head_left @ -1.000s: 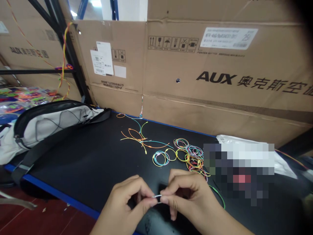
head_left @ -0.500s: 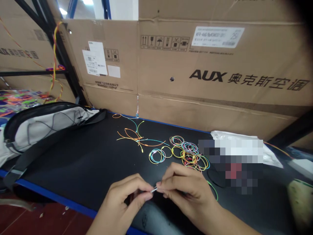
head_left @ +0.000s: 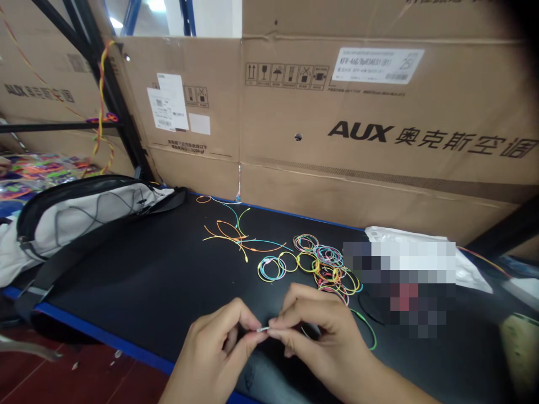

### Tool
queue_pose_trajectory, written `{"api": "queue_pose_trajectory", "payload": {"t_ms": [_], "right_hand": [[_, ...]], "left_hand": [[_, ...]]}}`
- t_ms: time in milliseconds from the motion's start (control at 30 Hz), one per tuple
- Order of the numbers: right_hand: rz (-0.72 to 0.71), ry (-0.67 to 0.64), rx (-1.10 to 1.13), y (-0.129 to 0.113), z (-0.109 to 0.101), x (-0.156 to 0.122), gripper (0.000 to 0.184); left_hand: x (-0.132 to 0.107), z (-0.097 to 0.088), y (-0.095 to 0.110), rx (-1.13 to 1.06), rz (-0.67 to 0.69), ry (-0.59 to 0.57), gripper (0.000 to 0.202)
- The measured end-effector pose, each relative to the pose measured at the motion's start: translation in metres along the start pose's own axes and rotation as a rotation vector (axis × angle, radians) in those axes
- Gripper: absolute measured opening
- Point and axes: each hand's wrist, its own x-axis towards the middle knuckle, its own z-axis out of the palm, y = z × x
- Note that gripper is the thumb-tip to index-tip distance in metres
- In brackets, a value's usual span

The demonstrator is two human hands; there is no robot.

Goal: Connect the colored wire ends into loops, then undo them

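Note:
My left hand (head_left: 221, 342) pinches one end of a thin white wire (head_left: 263, 329) between thumb and forefinger. Close against it, my right hand (head_left: 322, 331) pinches the same wire from the other side, so the fingertips almost meet. A short pale piece shows in the gap, and a thin strand shows below the right fingers; the rest is hidden. Beyond the hands lies a pile of coloured wire loops (head_left: 329, 256), with closed rings (head_left: 272, 269) beside it. Several opened wires (head_left: 242, 241) in orange, yellow and blue are spread farther left.
A grey and black waist bag (head_left: 92, 210) lies on the black tabletop (head_left: 138, 280) at left. White plastic packaging (head_left: 471, 272) and a blurred-out patch are at right. Cardboard (head_left: 290, 185) walls the back edge. A green wire (head_left: 368, 328) lies near my right wrist.
Both hands stay together on the white wire, with the fingers slightly shifted. The strand below the right fingers is now visible. The view has moved slightly.

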Motion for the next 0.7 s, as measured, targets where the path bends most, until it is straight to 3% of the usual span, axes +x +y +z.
{"api": "queue_pose_trajectory", "payload": {"t_ms": [133,267,467,700], "right_hand": [[-0.024,0.010,-0.012,0.000,-0.003,0.002,0.008],[-0.034,0.016,-0.021,0.001,-0.008,0.003,0.008],[-0.052,0.002,-0.041,0.005,-0.008,0.003,0.007],[-0.122,-0.090,-0.068,0.008,-0.012,0.003,0.013]], "left_hand": [[0.005,-0.007,0.005,-0.111,-0.031,-0.024,0.013],[0.009,-0.015,0.010,-0.232,-0.051,-0.142,0.020],[0.007,-0.014,0.012,-0.089,-0.014,-0.237,0.022],[0.007,-0.009,0.010,-0.097,-0.072,-0.244,0.022]]}}
